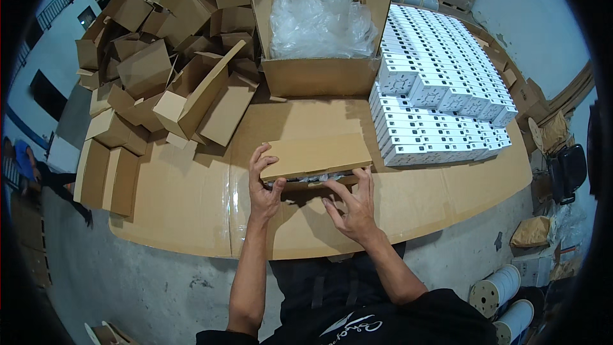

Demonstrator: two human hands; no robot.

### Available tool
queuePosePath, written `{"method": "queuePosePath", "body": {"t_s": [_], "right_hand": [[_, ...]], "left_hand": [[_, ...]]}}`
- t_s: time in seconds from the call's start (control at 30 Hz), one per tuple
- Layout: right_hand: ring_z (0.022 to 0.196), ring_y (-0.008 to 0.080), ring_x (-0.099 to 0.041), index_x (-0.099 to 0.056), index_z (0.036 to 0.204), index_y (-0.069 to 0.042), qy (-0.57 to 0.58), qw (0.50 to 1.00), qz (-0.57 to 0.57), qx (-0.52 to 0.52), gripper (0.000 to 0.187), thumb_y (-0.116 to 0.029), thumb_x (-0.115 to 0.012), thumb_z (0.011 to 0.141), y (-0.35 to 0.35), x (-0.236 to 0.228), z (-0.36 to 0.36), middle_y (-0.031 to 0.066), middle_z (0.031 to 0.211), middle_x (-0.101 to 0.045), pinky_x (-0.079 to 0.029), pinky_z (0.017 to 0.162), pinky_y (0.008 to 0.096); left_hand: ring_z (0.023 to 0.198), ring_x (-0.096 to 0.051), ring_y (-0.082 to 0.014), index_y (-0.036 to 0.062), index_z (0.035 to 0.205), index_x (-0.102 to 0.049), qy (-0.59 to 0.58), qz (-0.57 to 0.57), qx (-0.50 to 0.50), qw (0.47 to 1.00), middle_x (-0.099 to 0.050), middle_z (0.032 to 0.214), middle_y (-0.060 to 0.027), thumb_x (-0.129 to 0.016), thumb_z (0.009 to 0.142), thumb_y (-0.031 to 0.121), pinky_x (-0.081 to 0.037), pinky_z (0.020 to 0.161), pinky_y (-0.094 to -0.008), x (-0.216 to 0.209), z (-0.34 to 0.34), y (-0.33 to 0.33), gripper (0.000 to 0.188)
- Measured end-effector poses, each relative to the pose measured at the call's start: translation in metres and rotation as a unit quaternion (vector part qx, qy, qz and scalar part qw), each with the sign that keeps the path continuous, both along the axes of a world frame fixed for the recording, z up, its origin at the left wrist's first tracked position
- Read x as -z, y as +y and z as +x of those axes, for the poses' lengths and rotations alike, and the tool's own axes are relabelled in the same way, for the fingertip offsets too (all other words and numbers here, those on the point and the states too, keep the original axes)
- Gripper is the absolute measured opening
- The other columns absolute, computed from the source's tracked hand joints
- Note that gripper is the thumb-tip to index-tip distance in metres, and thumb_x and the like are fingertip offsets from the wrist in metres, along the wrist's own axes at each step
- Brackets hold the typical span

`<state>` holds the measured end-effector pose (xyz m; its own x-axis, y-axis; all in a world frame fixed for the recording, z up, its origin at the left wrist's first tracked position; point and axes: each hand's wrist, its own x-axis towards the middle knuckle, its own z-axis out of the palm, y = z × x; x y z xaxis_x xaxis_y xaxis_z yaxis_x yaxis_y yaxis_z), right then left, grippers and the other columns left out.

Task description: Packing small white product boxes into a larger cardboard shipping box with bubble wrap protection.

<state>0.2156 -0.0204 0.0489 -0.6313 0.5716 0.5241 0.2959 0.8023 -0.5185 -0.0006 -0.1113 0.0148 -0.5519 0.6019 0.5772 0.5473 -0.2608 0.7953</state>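
Note:
A long, flat brown cardboard box [316,154] lies in front of me near the middle of the table, its lid slightly raised. Through the gap along the near side, some clear plastic wrapping shows; the rest of the contents is hidden. My left hand [263,182] grips the box's left end, thumb on the near side and fingers over the lid. At the right end, my right hand [354,207] has its fingers on the lid's front edge and near wall, with the index finger by the gap.
A large open carton [321,76] of clear plastic bags [322,19] stands behind the box. Open brown cartons [145,70] are heaped at left. Stacked white boxes [440,99] fill the right side. Cardboard [421,199] covers the table; wire spools [495,291] stand on the floor at lower right.

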Motion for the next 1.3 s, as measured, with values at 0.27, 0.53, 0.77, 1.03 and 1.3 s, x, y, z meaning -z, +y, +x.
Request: {"method": "queuePosePath", "body": {"t_s": [0.27, 0.53, 0.77, 1.03, 1.3], "right_hand": [[0.129, 0.0491, -0.038, -0.069, 0.126, -0.021, -0.007, 1.0, -0.011, -0.019, 0.046, -0.016, -0.078, 0.081, 0.003, 0.003, 0.006, 0.0249, 0.135, -0.041, -0.03, 0.112, 0.0578], [0.13, 0.0493, -0.037, -0.069, 0.125, -0.022, -0.018, 0.999, -0.008, -0.039, 0.047, -0.015, -0.077, 0.08, 0.005, -0.001, 0.01, 0.0254, 0.138, -0.042, -0.03, 0.113, 0.0573], [0.128, 0.0487, -0.039, -0.069, 0.125, -0.022, -0.029, 0.999, 0.039, -0.008, 0.047, -0.014, -0.077, 0.079, 0.0, 0.003, 0.011, 0.0251, 0.136, -0.043, -0.031, 0.112, 0.0563], [0.128, 0.0487, -0.039, -0.07, 0.125, -0.023, -0.022, 0.999, 0.019, -0.013, 0.047, -0.013, -0.076, 0.079, 0.002, 0.004, 0.013, 0.0249, 0.137, -0.043, -0.034, 0.11, 0.0554], [0.132, 0.0487, -0.037, -0.07, 0.126, -0.025, -0.028, 0.999, 0.018, 0.013, 0.05, -0.011, -0.075, 0.078, -0.006, -0.003, 0.012, 0.0264, 0.14, -0.041, -0.032, 0.112, 0.0541]], "left_hand": [[0.145, -0.036, -0.0362, 0.0081, 0.129, -0.059, -0.101, -0.009, 0.125, 0.987, -0.041, 0.153, -0.018, -0.068, 0.08, 0.032, -0.027, 0.119, -0.0488, -0.01, -0.011, -0.013, 0.056], [0.146, -0.036, -0.033, 0.0067, 0.121, -0.064, -0.089, -0.01, 0.103, 0.991, -0.045, 0.15, -0.0161, -0.057, 0.078, 0.016, -0.027, 0.12, -0.0473, -0.007, -0.013, -0.012, 0.045], [0.148, -0.032, -0.0336, 0.0087, 0.117, -0.064, -0.113, -0.002, 0.13, 0.985, -0.043, 0.151, -0.015, -0.057, 0.076, 0.011, -0.023, 0.121, -0.047, -0.006, -0.017, -0.015, 0.043], [0.151, -0.024, -0.0378, 0.0086, 0.116, -0.066, -0.15, 0.002, 0.168, 0.974, -0.037, 0.156, -0.0171, -0.067, 0.072, 0.008, -0.015, 0.124, -0.0496, -0.017, -0.01, -0.017, 0.044], [0.151, -0.026, -0.0363, 0.0082, 0.111, -0.066, -0.152, 0.01, 0.167, 0.974, -0.04, 0.154, -0.0172, -0.068, 0.074, 0.01, -0.015, 0.124, -0.0488, -0.006, -0.017, -0.016, 0.037]]}}
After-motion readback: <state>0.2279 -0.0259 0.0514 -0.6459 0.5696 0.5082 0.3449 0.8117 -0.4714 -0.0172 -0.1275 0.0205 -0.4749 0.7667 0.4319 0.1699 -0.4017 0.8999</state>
